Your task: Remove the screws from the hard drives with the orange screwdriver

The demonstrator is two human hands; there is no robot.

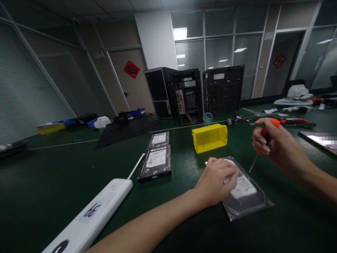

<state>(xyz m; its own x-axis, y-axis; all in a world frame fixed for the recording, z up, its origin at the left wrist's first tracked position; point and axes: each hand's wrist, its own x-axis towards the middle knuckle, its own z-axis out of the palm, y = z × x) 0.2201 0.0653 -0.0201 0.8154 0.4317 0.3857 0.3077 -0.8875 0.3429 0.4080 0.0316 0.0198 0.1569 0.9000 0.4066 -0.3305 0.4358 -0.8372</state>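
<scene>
A hard drive (259,202) with a white label lies flat on the green table in front of me. My left hand (217,179) rests across its left side, fingers bent and pressed onto it, hiding part of the label. In my right hand (276,144) is a screwdriver (253,163) with an orange and black handle, held at a tilt. Its shaft points down and its tip meets the drive's right edge. Whether a screw sits under the tip is too small to tell. Beyond the drive stands a yellow plastic bin (210,138), tipped with its opening towards me.
Two more hard drives (155,161) lie left of the bin. A white power strip (92,214) runs along the left front. Computer cases (188,96) stand at the back beside a clear round container (207,117). Pliers (295,121) and small parts lie at the right.
</scene>
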